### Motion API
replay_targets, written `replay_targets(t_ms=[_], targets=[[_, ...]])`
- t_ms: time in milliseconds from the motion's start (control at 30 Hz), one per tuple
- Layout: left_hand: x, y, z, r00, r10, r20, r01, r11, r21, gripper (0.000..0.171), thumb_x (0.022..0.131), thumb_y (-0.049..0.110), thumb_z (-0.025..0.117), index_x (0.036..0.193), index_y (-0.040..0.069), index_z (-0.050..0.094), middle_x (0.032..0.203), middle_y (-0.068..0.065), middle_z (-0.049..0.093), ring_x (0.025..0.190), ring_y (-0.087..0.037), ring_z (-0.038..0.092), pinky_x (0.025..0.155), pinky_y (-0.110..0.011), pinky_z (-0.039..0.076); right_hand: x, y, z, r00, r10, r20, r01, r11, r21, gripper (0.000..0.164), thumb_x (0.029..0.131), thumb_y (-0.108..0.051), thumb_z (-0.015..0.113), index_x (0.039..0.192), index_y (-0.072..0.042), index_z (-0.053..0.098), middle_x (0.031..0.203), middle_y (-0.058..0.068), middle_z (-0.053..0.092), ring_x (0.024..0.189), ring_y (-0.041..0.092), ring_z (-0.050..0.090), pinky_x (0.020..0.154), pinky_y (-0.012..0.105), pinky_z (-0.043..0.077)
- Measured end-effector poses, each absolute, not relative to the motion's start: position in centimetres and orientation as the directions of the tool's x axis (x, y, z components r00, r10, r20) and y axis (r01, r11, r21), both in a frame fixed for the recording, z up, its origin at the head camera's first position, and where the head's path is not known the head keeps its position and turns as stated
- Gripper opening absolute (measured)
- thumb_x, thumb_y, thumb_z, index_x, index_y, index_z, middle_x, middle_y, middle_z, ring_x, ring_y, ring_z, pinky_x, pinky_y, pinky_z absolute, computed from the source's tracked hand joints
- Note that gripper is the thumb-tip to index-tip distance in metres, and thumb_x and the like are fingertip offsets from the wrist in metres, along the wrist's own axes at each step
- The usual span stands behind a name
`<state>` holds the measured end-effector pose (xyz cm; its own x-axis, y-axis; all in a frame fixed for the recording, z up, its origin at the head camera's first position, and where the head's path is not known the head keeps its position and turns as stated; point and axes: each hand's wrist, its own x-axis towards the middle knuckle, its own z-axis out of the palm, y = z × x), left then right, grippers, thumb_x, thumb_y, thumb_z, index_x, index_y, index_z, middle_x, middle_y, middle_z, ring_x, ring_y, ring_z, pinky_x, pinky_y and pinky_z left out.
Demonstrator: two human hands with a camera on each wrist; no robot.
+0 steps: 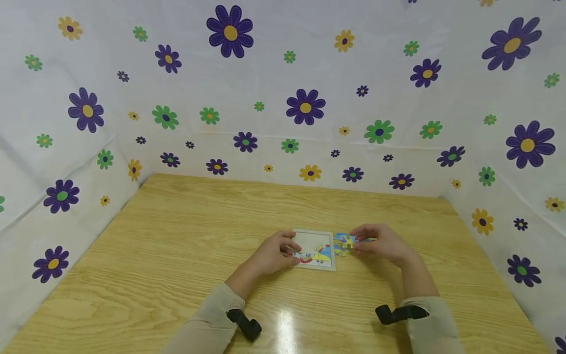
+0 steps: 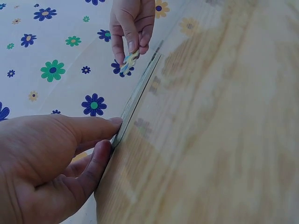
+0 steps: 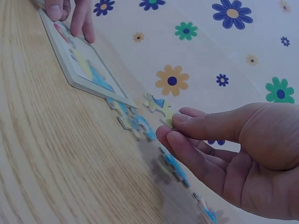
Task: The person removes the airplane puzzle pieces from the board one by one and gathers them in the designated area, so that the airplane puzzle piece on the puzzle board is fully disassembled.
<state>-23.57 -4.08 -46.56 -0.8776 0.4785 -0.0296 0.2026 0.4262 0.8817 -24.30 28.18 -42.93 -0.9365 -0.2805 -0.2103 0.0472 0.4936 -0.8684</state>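
My right hand (image 1: 382, 243) pinches a jigsaw puzzle piece (image 3: 159, 108) between thumb and fingertips, held above the table just right of a square puzzle tray (image 1: 333, 255). The piece is mostly yellow with a bit of blue. At the tray's left edge, my left hand (image 1: 274, 253) holds the rim with thumb and bent fingers, as the left wrist view (image 2: 56, 158) also shows. Fitted pieces with a yellow and red picture (image 1: 320, 256) fill the near part of the tray; its far part shows a pale bare base. The left fingers cover the tray's left side.
Loose blue and yellow puzzle pieces (image 3: 128, 122) lie against and beyond the tray's right side, some partly behind my right hand. The wooden table (image 1: 177, 236) meets a white flowered cloth (image 1: 269, 98) at its back and sides.
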Motion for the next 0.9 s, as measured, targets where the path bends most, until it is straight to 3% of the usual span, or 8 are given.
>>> replay_targets(t_ms=[500,900], targets=[[-23.5,-4.0,-46.5,-0.879,0.475,-0.026,0.209,0.435,0.876,0.024,0.089,0.01,0.076,0.113,0.005,0.073,0.153,-0.011,0.043,0.098,-0.014,0.057,0.085,-0.026,0.054,-23.9,30.2,-42.7,-0.936,-0.245,-0.254,0.109,0.484,-0.868,0.03,0.095,-0.006,0.066,0.119,0.012,0.061,0.095,0.011,0.065,0.081,0.017,0.068,0.075,0.03,0.061],[-23.7,-3.9,-46.8,-0.882,0.471,-0.022,0.212,0.438,0.873,0.024,0.087,0.009,0.077,0.11,0.005,0.073,0.152,-0.011,0.044,0.097,-0.014,0.058,0.084,-0.026,0.054,-23.8,30.5,-43.1,-0.939,-0.262,-0.221,0.036,0.567,-0.823,0.025,0.088,-0.004,0.074,0.108,0.01,0.066,0.089,0.011,0.065,0.077,0.015,0.065,0.07,0.027,0.059]])
